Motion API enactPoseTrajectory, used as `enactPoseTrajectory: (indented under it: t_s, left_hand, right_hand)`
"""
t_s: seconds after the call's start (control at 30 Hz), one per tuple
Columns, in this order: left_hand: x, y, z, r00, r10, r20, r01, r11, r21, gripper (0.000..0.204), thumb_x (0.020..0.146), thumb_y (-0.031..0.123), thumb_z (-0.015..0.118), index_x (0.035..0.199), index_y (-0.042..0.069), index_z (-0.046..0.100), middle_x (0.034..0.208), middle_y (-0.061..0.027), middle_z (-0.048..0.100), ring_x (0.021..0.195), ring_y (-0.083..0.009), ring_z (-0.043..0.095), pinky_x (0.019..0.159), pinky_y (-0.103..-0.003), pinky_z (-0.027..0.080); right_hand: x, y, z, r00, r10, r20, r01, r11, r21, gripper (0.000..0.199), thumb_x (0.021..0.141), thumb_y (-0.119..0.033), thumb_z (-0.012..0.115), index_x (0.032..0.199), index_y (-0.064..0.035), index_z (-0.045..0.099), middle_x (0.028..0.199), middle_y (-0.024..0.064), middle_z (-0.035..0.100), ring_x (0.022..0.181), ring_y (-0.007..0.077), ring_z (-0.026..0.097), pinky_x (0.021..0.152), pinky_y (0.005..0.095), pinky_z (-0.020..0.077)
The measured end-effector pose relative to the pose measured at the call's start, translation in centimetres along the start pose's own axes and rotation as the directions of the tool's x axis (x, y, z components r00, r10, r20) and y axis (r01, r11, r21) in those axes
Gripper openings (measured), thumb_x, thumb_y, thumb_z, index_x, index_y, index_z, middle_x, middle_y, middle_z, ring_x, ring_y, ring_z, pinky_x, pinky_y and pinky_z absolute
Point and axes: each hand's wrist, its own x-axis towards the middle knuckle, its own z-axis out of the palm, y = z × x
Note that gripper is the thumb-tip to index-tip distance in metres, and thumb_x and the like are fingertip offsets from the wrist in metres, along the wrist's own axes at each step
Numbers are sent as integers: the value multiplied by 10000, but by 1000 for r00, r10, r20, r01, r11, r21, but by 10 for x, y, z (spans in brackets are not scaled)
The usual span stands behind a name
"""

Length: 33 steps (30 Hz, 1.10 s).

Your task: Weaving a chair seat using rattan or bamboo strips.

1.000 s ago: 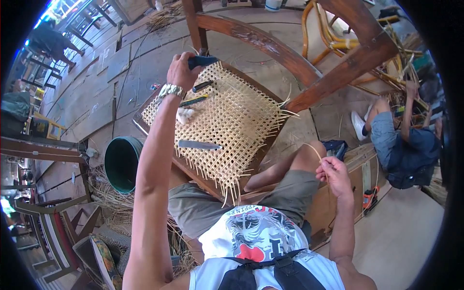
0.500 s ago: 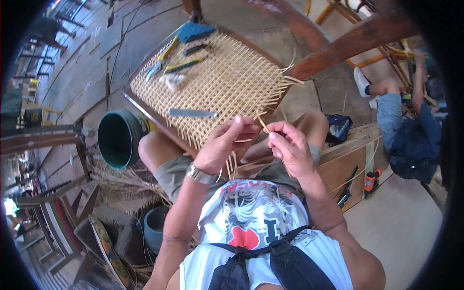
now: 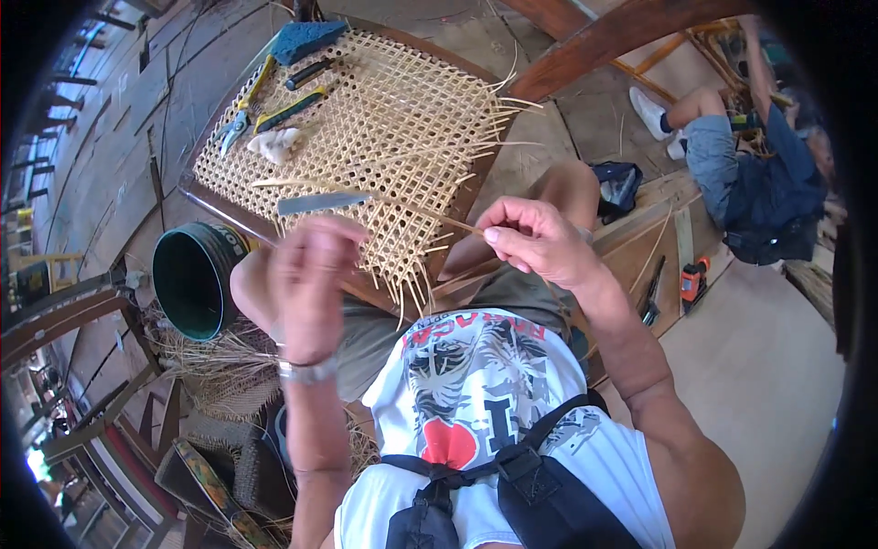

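Observation:
A thin cane strand (image 3: 430, 212) is pinched between the thumb and fingers of my right hand (image 3: 540, 240), just off the near right edge of a woven cane seat (image 3: 393, 119). The strand runs leftward over the weave. My left hand (image 3: 311, 284) is smeared by motion near the seat's front left edge, so its fingers are unclear. Close to it on the weave lies a flat metal blade (image 3: 320, 202). Farther back rest pruning shears (image 3: 242, 119), a yellow-and-black handled tool (image 3: 291, 108), a black-handled tool (image 3: 309, 75), a white wad (image 3: 274, 145) and a blue sponge (image 3: 309, 40).
Left of my knee stands a dark green bucket (image 3: 192, 284), with loose cane strips (image 3: 215, 366) on the floor below it. A wooden chair rail (image 3: 585, 59) rises behind the seat. At the right, another person (image 3: 759, 197) sits beside an orange-and-black tool (image 3: 695, 279).
My left hand has swung left, away from my right hand. More of the strand now stretches across the seat from my right fingers. The view has shifted slightly.

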Motion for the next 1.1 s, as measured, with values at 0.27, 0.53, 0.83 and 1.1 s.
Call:
enactPoseTrajectory:
  t_s: [0.27, 0.53, 0.83, 1.1]
  left_hand:
    - [2, -63, 41, 972, -215, -95, 159, 899, -409, 319, 1013, 329, 623, 1074, 18, 664, 913, -89, 719, 809, -167, 685, 726, -326, 564]
    - [48, 75, -322, 836, 323, -443, 66, 743, 666, 583, 1037, 467, 481, 1412, 21, 509, 1213, -142, 656, 962, -158, 632, 846, -314, 526]
    - [72, 98, -353, 935, 62, -350, 339, 144, 930, 670, 983, 502, 572, 1417, 0, 477, 1167, -180, 665, 923, -192, 662, 786, -359, 533]
    - [46, 37, -10, 712, -506, 487, -1, 693, 721, 764, 935, 534, 652, 1422, -18, 448, 1126, -213, 673, 888, -223, 689, 732, -398, 540]
  right_hand:
    - [5, 12, 10, 994, 50, 97, -35, 988, -150, 133, 1002, -139, 601, 1017, -15, 648, 783, -45, 593, 663, 23, 508, 579, 206, 413]
    - [-53, 30, -109, 968, 250, -8, -237, 907, -349, 194, 992, -243, 634, 964, -53, 652, 739, -53, 562, 628, 25, 493, 562, 212, 411]
    - [-45, 36, -99, 979, 204, -19, -188, 858, -478, 177, 960, -208, 641, 935, -36, 669, 717, -50, 563, 683, 35, 521, 610, 242, 429]
    - [-15, 18, -36, 990, 126, 58, -76, 842, -534, 162, 937, -160, 637, 958, -8, 688, 734, 28, 613, 695, 79, 539, 651, 281, 461]
